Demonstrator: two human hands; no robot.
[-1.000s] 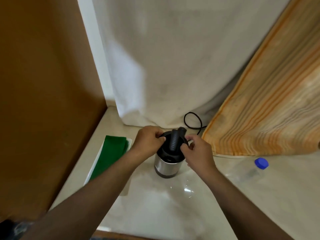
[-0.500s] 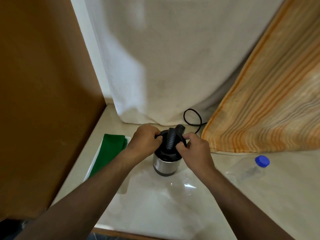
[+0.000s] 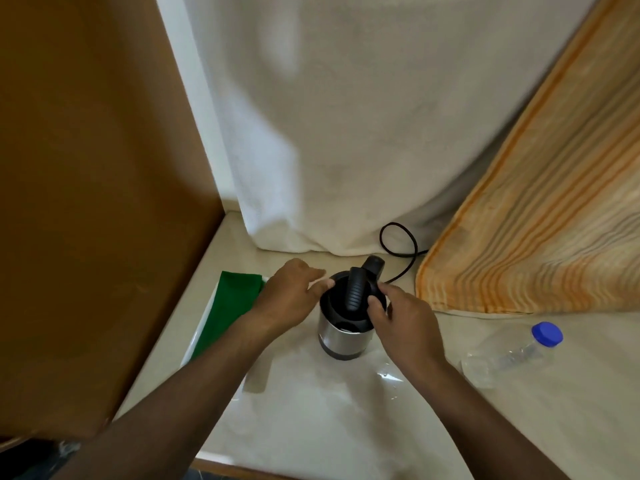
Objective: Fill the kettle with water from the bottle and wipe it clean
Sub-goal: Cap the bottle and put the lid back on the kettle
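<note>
A small steel kettle (image 3: 341,339) with a black top and a ribbed black handle (image 3: 356,289) stands upright on the pale counter. My left hand (image 3: 289,296) is at its left side, fingers stretched out and apart, the tips just reaching the rim. My right hand (image 3: 403,317) is curled over the right side of the kettle's top, thumb against the handle. A clear plastic bottle (image 3: 505,356) with a blue cap (image 3: 547,334) lies on its side to the right. A folded green cloth (image 3: 232,311) lies to the left on a white tray (image 3: 194,344).
A brown cabinet wall (image 3: 97,202) closes the left side. A white cloth (image 3: 346,133) hangs at the back and an orange striped cloth (image 3: 540,230) at the right. The kettle's black cord (image 3: 398,240) loops behind it. Drops of water (image 3: 386,374) lie on the counter.
My left hand has let go of the kettle's top and spread its fingers. The right hand stays on the kettle's right side. The view has shifted slightly.
</note>
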